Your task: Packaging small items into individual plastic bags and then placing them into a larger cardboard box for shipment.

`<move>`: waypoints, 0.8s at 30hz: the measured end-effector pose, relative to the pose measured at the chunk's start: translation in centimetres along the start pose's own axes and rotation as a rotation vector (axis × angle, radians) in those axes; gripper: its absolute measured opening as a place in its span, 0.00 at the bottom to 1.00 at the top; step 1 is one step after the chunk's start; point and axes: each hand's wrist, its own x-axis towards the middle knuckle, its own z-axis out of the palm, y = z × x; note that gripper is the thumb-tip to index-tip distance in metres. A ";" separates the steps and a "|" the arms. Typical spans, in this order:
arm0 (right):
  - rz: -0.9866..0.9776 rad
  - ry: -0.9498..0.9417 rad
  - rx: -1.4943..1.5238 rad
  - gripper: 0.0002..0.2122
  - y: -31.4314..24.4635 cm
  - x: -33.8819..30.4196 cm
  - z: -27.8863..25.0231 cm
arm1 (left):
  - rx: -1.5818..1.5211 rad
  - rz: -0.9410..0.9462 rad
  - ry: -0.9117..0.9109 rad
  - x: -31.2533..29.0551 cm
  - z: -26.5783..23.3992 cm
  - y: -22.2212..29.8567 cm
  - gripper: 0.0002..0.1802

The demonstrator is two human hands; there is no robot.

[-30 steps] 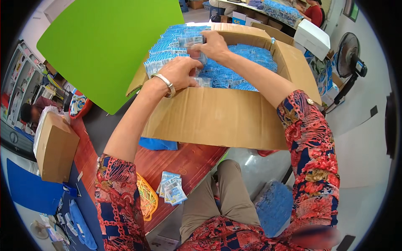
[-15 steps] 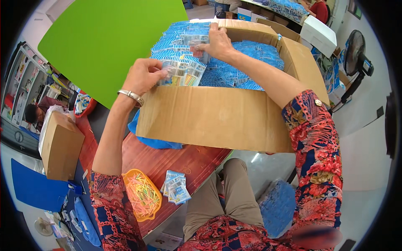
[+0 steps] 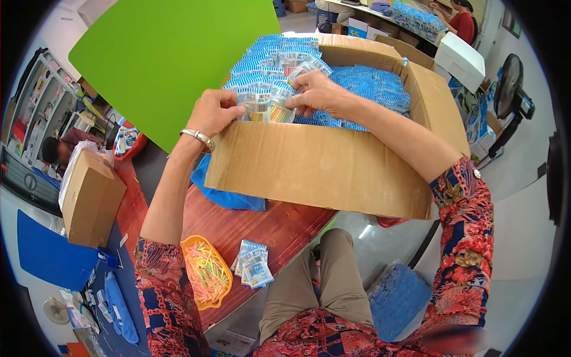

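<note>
A large cardboard box holds rows of small clear packets with blue-striped ends. At its near left corner, my left hand pinches the edge of a clear packet between thumb and fingers. My right hand has its fingers bent around the side of a neighbouring packet with thin coloured sticks inside. Both packets stand upright just behind the near flap. Another packet leans at a slant beyond my right hand.
On the red wooden table are an orange basket of coloured sticks and a few packets. A green board stands behind the box on the left. A fan is at the right. Another person sits at the far right.
My right hand has come from the back rows toward me and down to the front packets, near my left hand. The left hand keeps its hold. The whole view has shifted slightly.
</note>
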 end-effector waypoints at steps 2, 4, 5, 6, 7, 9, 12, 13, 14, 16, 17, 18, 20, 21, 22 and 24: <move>-0.036 0.010 0.039 0.14 -0.1 0.5 0.4 | 0.064 -0.007 -0.006 -0.2 0.2 0.5 0.09; -0.179 0.113 0.004 0.10 -0.7 1.2 0.9 | 0.038 0.003 0.023 -0.3 0.2 0.1 0.08; -0.251 0.161 -0.010 0.08 -1.2 1.5 1.4 | 0.011 0.013 0.052 -0.4 0.1 -0.2 0.08; -0.250 0.161 -0.008 0.08 -1.4 2.0 1.7 | -0.021 0.030 0.074 -0.4 0.2 -0.2 0.08; -0.364 0.199 -0.163 0.08 -1.7 2.6 2.0 | -0.020 0.028 0.072 -0.4 0.2 -0.1 0.08; -0.590 0.273 -0.477 0.08 -2.1 3.8 2.4 | 0.004 -0.038 0.143 -0.5 0.3 0.2 0.12; -0.728 0.431 -0.513 0.08 -0.7 5.7 3.8 | 0.043 0.003 0.246 -0.5 1.1 1.2 0.17; -0.797 0.512 -0.536 0.08 0.0 6.0 3.6 | 0.068 0.076 0.316 -0.4 1.7 1.6 0.18; -0.794 0.512 -0.536 0.08 -0.2 5.8 3.5 | 0.098 0.141 0.387 -0.4 2.0 1.6 0.20; -0.578 0.287 -0.334 0.08 -1.0 5.0 2.7 | 0.136 0.139 0.366 -0.4 1.9 2.1 0.20; -0.471 0.173 -0.233 0.09 -1.6 4.6 2.5 | 0.174 0.137 0.349 -0.6 1.6 2.3 0.19; -0.473 0.167 -0.230 0.09 -2.1 4.0 2.2 | 0.213 0.136 0.333 -0.7 1.2 2.3 0.19; -0.335 0.167 -0.068 0.08 -2.7 2.5 1.2 | 0.188 0.127 0.333 -0.7 0.7 1.4 0.19; -0.326 0.444 -0.245 0.09 -1.6 2.6 0.0 | 0.156 0.128 0.325 -0.4 0.7 1.2 0.19; -0.303 0.716 -0.417 0.09 -0.1 3.1 -1.0 | 0.127 0.123 0.308 -0.2 1.1 0.7 0.19; -0.102 0.784 -0.373 0.09 1.7 3.8 -2.5 | 0.103 0.113 0.311 -0.1 1.4 -0.1 0.19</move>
